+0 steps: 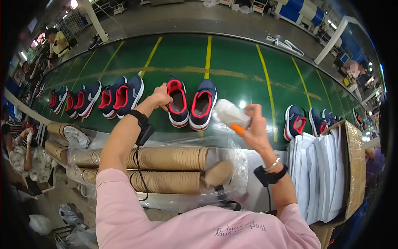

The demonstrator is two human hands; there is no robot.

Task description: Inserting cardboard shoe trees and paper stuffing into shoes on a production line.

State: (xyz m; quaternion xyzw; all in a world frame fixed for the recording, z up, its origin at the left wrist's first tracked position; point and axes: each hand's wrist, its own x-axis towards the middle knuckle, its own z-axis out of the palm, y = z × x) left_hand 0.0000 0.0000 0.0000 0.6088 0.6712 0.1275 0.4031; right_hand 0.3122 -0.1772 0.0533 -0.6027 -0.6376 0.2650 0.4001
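Observation:
A pair of navy sneakers with red linings and white soles stands in front of me on the green conveyor belt [236, 54], the left shoe [177, 101] beside the right shoe [202, 103]. My left hand [161, 97] grips the left shoe's collar at its left side. Just right of the pair, my right hand [256, 126] is closed around a wad of white paper [231, 113], held near the right shoe. An orange cover sits on the thumb of that hand.
More navy sneakers [128, 95] stand along the belt at left, others [294, 122] at right. Nearer me lie long stacks of brown cardboard inserts [166, 159] in clear plastic. A cardboard box [354, 174] holds white paper sheets [317, 174]. Other people work farther off.

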